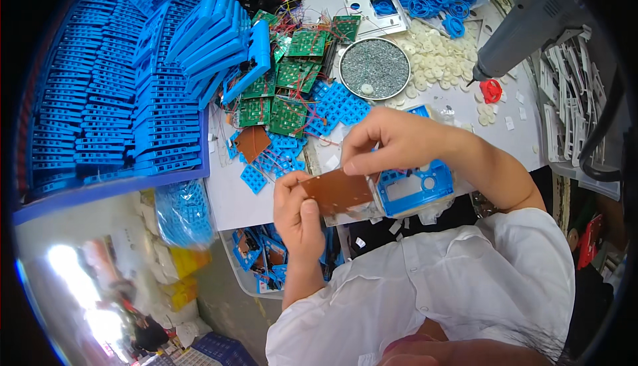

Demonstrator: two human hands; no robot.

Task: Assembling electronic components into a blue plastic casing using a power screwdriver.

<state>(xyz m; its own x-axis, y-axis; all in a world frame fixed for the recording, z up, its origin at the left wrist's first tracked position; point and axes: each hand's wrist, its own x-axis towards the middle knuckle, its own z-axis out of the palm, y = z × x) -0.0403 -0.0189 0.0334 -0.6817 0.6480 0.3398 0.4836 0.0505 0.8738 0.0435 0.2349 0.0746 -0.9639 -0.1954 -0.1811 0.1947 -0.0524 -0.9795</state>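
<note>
A brown circuit board (337, 194) is held at a tilt over the table's front edge. Its left side is gripped by my left hand (300, 218), thumb on the face and fingers behind. At the upper right corner, the thumb and fingers of my right hand (392, 141) pinch the edge. Just right of the board lies a blue plastic housing (425, 190) with a rectangular opening, partly under my right wrist. Beyond my hands lie green circuit boards (289, 115) with thin wires and blue button grids (337, 108). Another brown board (252, 143) rests left of them.
Blue housings (106, 93) fill a bin on the left. A round dish of screws (373, 67) stands mid-table beside loose white discs (438, 57). An electric screwdriver (518, 34) hangs at upper right, above a red piece (490, 91). White strips (571, 100) stand far right.
</note>
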